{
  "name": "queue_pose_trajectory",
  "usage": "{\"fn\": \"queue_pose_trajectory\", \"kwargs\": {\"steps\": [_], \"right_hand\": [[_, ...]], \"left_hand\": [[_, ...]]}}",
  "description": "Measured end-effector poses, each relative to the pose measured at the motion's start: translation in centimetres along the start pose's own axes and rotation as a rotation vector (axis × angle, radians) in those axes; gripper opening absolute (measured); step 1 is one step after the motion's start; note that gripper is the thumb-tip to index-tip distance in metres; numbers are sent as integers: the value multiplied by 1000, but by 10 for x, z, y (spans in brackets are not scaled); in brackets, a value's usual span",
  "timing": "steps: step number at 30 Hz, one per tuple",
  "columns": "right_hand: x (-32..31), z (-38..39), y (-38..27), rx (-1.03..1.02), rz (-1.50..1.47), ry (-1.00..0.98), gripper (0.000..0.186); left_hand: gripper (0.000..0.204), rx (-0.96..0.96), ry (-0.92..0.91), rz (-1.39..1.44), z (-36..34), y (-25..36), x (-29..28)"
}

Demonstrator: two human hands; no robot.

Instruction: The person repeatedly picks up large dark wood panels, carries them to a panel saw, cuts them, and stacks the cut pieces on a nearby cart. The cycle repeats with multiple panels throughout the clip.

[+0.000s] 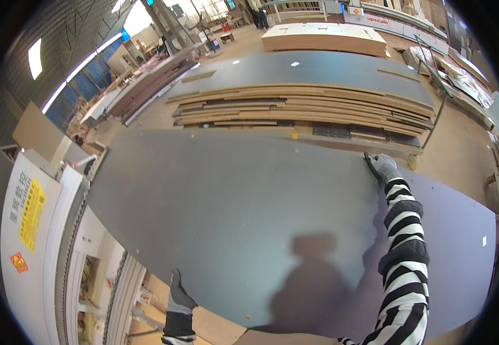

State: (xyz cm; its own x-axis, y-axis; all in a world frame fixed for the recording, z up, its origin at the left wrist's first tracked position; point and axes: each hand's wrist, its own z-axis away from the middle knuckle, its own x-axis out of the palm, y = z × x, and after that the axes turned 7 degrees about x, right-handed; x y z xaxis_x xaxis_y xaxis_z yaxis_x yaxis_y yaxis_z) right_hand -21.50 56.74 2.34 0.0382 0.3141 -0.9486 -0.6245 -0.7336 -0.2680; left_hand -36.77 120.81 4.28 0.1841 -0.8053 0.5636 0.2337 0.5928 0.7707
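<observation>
While the left hand in a grey-and-black glove [181, 297] rested at the near left edge of a broad, flat, dark grey panel [220, 190], the right hand, gloved alike [384, 167], lay at its far edge. Both hands' undersides were hidden, so I cannot tell whether either one grasped the panel or merely touched it. The panel stretched between them, its left end beside a white machine with a chain-like strip [36, 213]; whether the violet-tinted stretch at right belonged to it was unclear. Beyond, a low metal trolley with an upright handle [438, 119] bore stacked brown-edged boards [307, 106]. Black vignetting cut off the corners.
</observation>
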Motion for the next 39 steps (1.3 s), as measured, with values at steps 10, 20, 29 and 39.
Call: {"fn": "queue_pose_trajectory", "kwargs": {"steps": [10, 20, 29, 39], "right_hand": [[-55, -100, -15, 32, 21, 35, 73], [-100, -214, -56, 105, 43, 6, 76], [-161, -370, -76, 85, 58, 108, 74], [-181, -539, -121, 24, -5, 244, 73]], "left_hand": [[57, 15, 5, -31, -69, 0, 91], [55, 57, -69, 72, -187, -10, 156], [58, 139, -146, 130, -327, -25, 257], [46, 84, -141, 258, -512, -15, 332]]}}
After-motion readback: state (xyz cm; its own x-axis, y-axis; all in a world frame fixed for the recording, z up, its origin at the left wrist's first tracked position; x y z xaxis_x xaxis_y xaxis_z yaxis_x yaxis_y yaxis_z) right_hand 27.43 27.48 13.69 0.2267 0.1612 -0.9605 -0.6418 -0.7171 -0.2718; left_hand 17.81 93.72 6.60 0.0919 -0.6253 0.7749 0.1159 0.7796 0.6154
